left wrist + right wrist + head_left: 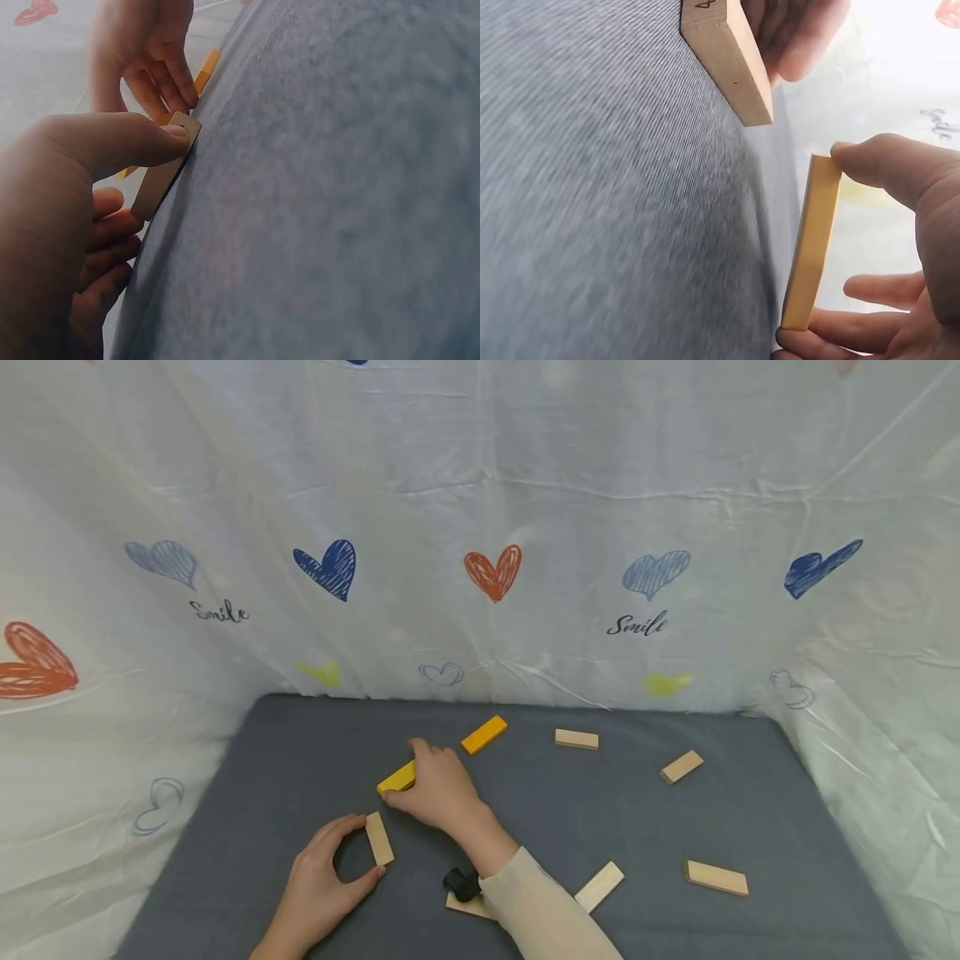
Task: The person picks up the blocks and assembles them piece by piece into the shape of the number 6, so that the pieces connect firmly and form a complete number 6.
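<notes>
The flat counter covered in grey woven fabric (615,810) is bounded at rear and sides by creased white hanging sheeting (420,568), marked with blue, orange-red and yellow sketched hearts (492,578) and black cursive "Smile" lettering (637,625).

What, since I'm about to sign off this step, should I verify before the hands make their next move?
1. Left hand has the wooden block by both ends: ok.
2. Right hand has the yellow block by both ends: ok.
3. Gap between these two blocks: ok, seen in the head view.
4. A hand free for the orange block: not ok, both are holding blocks.
5. Right sleeve not touching the second wooden block: cannot tell, they overlap in the head view.
</notes>
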Available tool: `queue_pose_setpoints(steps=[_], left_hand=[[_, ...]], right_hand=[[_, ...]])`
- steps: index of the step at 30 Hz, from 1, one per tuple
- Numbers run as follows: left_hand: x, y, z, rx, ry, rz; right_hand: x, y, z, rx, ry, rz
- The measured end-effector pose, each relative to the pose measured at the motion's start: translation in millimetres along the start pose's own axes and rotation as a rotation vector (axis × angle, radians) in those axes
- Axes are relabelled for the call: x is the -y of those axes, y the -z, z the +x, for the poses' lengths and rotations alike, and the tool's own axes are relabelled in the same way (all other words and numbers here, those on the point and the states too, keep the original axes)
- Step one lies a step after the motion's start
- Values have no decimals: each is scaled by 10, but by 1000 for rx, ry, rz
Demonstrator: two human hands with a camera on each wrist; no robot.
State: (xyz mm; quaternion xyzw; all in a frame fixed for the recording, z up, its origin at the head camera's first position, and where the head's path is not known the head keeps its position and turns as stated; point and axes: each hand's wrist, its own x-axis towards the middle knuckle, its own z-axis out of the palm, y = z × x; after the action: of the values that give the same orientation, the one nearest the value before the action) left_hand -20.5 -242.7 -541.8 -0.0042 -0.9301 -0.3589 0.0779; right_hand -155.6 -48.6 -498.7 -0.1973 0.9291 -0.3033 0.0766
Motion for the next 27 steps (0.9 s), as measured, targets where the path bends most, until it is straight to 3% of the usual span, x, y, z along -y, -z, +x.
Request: queue_pose_setpoints(steps=[15,27], left_hand=[[-55,-159,133,43,-134,-26],[-140,-301,232,112,-180,-74]], right_hand=[[-280,220,-248,-23,13,90],[-488,335,-449,-101,-29,118]])
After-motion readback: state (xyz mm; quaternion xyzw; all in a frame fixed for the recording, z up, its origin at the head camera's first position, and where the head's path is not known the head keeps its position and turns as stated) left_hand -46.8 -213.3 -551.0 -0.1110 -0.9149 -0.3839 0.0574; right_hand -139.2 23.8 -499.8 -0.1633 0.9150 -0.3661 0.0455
